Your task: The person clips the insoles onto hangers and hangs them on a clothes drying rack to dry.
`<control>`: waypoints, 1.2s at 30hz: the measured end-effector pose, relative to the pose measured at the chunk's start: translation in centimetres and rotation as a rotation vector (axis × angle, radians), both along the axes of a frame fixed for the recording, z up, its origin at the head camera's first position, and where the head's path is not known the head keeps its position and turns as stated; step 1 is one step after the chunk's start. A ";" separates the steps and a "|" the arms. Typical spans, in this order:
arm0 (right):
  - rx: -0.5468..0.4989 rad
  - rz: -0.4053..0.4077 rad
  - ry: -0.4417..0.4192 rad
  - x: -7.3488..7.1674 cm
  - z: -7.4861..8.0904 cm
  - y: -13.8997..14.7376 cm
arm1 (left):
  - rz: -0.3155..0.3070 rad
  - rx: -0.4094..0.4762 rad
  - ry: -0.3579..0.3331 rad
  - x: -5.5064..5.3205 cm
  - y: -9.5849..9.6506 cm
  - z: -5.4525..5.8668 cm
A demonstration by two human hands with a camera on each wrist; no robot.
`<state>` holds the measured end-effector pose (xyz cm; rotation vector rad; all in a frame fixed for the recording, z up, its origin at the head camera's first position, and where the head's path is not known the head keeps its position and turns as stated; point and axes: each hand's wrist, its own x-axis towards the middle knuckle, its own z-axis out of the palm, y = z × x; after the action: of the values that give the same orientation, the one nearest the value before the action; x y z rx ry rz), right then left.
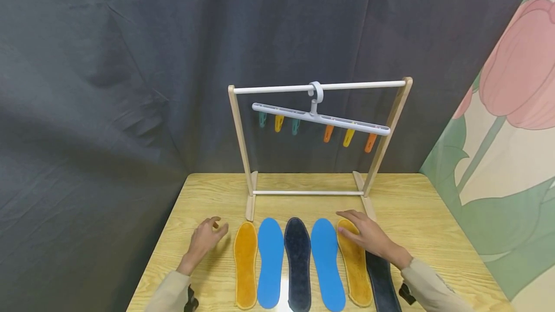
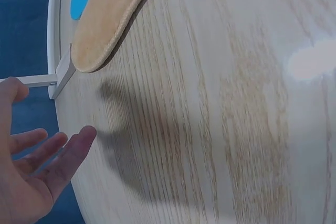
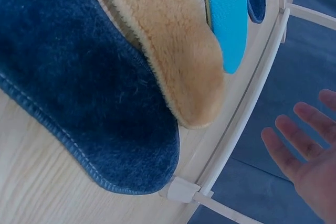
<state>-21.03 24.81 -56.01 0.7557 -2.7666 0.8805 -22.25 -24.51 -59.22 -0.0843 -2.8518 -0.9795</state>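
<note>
Several shoe insoles lie in a row on the table. From the left come a fuzzy tan insole (image 1: 245, 266), a blue insole (image 1: 270, 264), a dark navy insole (image 1: 297, 264) and a second blue insole (image 1: 327, 264). At the right end are another fuzzy tan insole (image 1: 356, 273) and a second navy insole (image 3: 94, 87). My left hand (image 1: 205, 239), fingers loosely bent and holding nothing, is above the table left of the row. My right hand (image 1: 368, 232) hovers with spread fingers over the upper ends of the two rightmost insoles, partly covering them in the head view.
Behind the row stands a wooden rack (image 1: 247, 148) with a white top bar (image 1: 273, 89). From it hangs a tilted white hanger (image 1: 321, 118), lower on the right, bearing several coloured clips (image 1: 348, 137). A dark curtain (image 1: 130, 61) backs the table (image 1: 433, 235).
</note>
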 end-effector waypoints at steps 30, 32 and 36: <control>-0.027 -0.051 0.180 -2.0 1.6 0.0 | -0.003 0.192 -0.307 1.2 1.8 -1.3; -0.024 -0.049 0.174 -2.1 1.8 -0.1 | -0.007 0.199 -0.311 1.2 1.9 -1.4; -0.017 -0.040 0.162 -2.4 2.2 -0.6 | -0.016 0.235 -0.316 1.3 2.0 -1.4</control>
<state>-23.47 24.18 -53.84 0.7315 -2.6203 0.7967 -20.93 -22.55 -60.66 0.0767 -2.9838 -1.4394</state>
